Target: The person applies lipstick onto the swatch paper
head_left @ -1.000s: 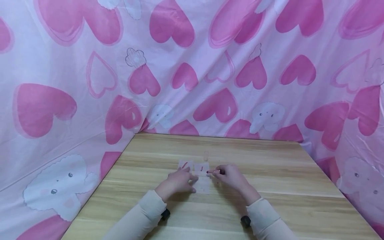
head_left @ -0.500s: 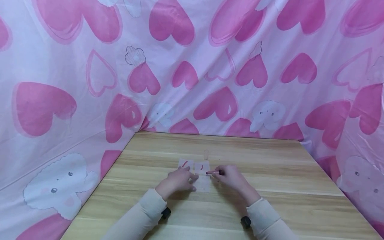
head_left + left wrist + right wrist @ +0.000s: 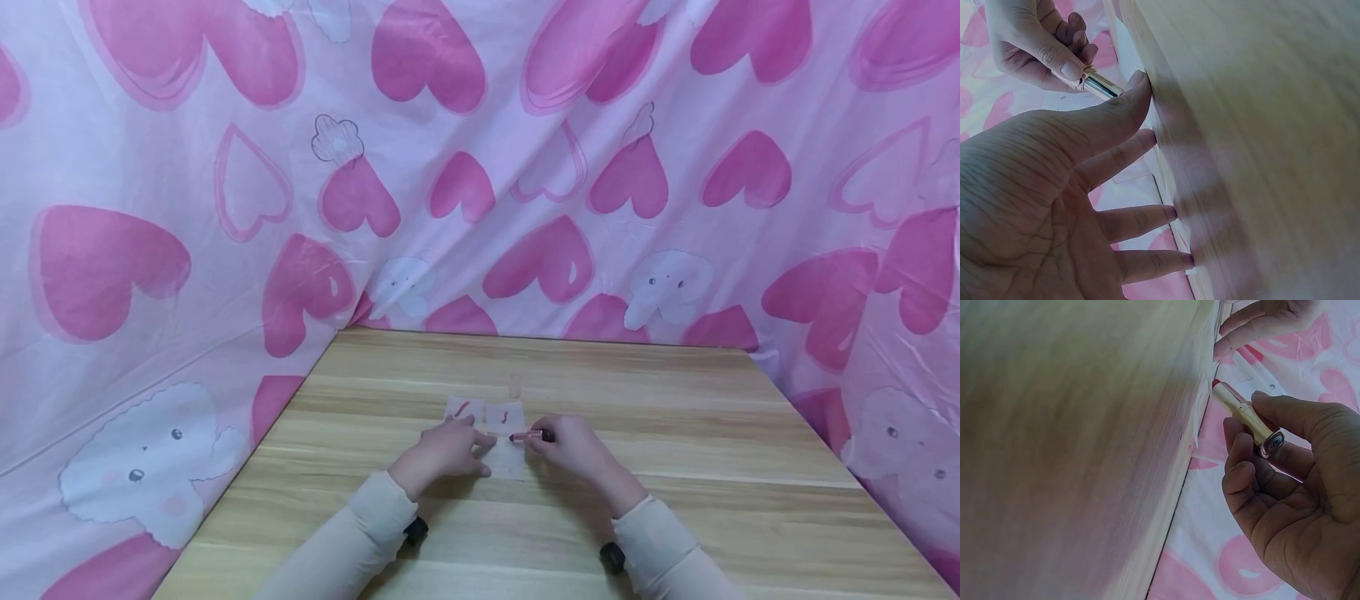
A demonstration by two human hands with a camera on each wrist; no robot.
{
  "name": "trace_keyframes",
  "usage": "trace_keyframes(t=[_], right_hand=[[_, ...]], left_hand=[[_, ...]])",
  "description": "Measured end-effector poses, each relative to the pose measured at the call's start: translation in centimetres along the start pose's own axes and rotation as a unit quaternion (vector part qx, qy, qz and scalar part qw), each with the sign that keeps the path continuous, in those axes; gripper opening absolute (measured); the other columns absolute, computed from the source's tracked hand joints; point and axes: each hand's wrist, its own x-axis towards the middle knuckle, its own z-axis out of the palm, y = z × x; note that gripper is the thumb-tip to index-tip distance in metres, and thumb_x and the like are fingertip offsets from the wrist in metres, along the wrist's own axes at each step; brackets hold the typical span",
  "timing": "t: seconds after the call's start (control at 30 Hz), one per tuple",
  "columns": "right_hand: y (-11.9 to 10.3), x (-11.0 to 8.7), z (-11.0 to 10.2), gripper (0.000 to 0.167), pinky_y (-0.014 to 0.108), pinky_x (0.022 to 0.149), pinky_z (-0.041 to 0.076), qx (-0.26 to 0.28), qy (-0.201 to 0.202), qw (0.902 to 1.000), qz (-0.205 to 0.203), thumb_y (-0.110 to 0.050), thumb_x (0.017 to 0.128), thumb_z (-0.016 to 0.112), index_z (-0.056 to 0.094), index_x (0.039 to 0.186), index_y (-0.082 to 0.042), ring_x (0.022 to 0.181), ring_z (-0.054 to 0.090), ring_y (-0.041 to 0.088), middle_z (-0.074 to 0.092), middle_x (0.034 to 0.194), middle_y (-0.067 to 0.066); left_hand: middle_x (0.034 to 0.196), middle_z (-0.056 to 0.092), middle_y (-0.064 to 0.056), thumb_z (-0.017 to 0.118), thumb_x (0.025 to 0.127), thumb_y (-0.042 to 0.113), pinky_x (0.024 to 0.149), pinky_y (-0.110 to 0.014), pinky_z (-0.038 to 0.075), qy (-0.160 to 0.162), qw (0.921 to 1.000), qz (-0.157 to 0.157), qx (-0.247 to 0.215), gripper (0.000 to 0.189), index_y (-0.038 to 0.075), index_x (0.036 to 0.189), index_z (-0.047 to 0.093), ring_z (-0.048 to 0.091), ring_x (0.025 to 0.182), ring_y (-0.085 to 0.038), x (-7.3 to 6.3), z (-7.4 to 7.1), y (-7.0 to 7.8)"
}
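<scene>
My right hand [image 3: 572, 446] pinches a lipstick [image 3: 532, 435] between thumb and fingers; the right wrist view shows its gold tube [image 3: 1252, 424] and red tip. In the head view the tip overlaps the top of a lower pale paper square [image 3: 510, 461]. Above that square lies another paper square [image 3: 514, 410] with a short red squiggle, and to its left a third paper square [image 3: 453, 406] bears a slanted red stroke. My left hand [image 3: 450, 450] is spread with its fingertips down at the papers, covering parts of them.
A small clear pinkish piece [image 3: 515, 386] lies on the wooden table [image 3: 637, 392] behind the papers. Pink heart-patterned cloth [image 3: 540, 167] hangs along the back and both sides of the table.
My right hand has moved slightly left and towards me, bringing the lipstick tip from the upper square's right edge to the lower square. The left hand stays in place.
</scene>
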Motion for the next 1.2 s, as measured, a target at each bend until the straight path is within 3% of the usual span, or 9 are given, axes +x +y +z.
trace_keyframes(t=[0.77,1.2], right_hand=[[-0.38,0.65,0.28,0.007,0.026,0.055,0.045,-0.027,-0.026,0.9992,0.014,-0.021,0.092,0.075,0.076,0.09,-0.015,0.062,0.052,0.008,0.061,0.072,-0.009],[-0.57,0.77,0.35,0.008,0.026,0.056,0.044,-0.05,-0.015,0.9986,-0.005,-0.02,0.09,0.076,0.075,0.086,-0.013,0.062,0.051,0.007,0.061,0.072,-0.009]], left_hand=[[0.156,0.041,-0.016,0.08,0.083,0.045,0.098,-0.074,0.037,0.0,1.0,-0.005,0.006,0.052,0.032,0.132,0.068,0.033,0.14,-0.053,0.01,-0.04,0.15],[0.156,0.041,-0.016,0.081,0.083,0.045,0.098,-0.074,0.036,0.0,1.0,-0.009,0.004,0.052,0.032,0.132,0.068,0.032,0.14,-0.054,-0.01,-0.08,0.18]])
